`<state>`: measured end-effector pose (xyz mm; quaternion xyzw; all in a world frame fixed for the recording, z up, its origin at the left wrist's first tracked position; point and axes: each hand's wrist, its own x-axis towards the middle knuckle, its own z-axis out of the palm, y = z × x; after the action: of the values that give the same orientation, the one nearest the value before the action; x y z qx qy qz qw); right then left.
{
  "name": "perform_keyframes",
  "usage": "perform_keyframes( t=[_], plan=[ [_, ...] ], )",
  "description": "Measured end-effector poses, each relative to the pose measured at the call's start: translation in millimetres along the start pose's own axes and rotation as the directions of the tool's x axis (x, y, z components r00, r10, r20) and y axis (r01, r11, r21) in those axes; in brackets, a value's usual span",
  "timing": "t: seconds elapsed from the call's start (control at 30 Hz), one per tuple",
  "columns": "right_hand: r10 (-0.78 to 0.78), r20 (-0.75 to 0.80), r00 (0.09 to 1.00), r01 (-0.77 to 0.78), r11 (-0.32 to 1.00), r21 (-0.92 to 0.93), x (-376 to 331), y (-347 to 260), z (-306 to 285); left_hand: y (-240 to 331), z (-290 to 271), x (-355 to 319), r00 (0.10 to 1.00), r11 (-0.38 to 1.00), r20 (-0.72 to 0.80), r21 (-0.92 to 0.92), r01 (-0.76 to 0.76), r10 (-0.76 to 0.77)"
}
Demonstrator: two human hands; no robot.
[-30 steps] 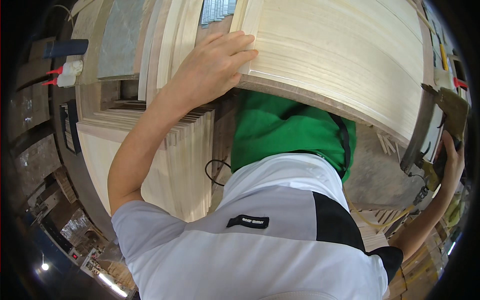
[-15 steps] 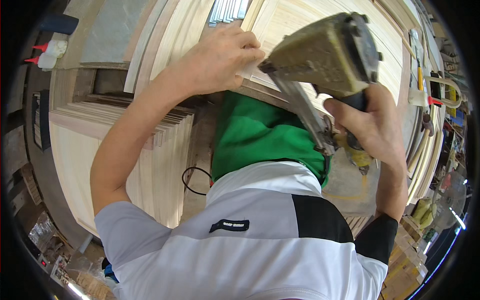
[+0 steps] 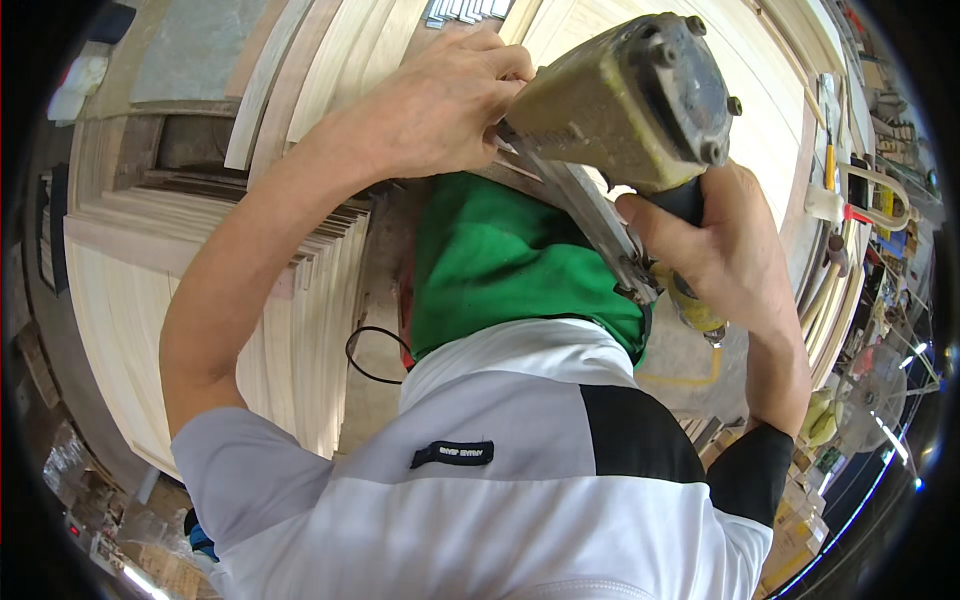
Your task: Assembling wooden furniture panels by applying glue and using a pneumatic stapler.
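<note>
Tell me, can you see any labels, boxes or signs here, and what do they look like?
Cloth label: on the white shirt's chest, a small black rectangle with pale lettering.
Boxes: lower right on the floor, brown cardboard, too blurred to tell more.
No signs or screens show clearly.

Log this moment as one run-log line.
left hand: pressing panel edge | right hand: gripping nail gun | gun nose at left fingers

Bright, even daylight floods the pale curved plywood panel (image 3: 770,110), nearly washing it out; fisheye distortion bends edges toward a black rim, where small lamps glare and detail blurs.
</note>
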<state>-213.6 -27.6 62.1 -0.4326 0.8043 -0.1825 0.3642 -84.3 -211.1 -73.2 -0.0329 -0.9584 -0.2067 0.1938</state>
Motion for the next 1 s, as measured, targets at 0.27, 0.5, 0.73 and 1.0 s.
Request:
perform_keyframes(
  t=[0.27, 0.5, 0.73, 1.0],
  plan=[
    [-0.314, -0.017, 0.949, 0.314, 0.949, -0.020, -10.4, 23.9, 2.6, 21.7, -21.7, 5.8, 0.993, 0.959, 0.048, -0.258, 0.116, -0.107],
    [0.153, -0.109, 0.982, -0.114, 0.947, 0.301, -44.4, 58.5, -46.6, 18.3, -34.6, 7.5, 0.926, 0.955, 0.334, -0.166, 0.244, -0.178],
    [0.410, -0.259, 0.874, -0.290, 0.870, 0.398, -56.7, 97.9, -80.5, -4.0, -21.5, 45.5, 0.960, 0.954, 0.100, -0.122, 0.274, -0.263],
    [0.339, -0.311, 0.888, -0.210, 0.901, 0.380, -19.2, 98.4, -106.6, -43.4, 41.2, 87.2, 0.925, 0.919, -0.065, 0.106, 0.379, -0.374]
  ],
)
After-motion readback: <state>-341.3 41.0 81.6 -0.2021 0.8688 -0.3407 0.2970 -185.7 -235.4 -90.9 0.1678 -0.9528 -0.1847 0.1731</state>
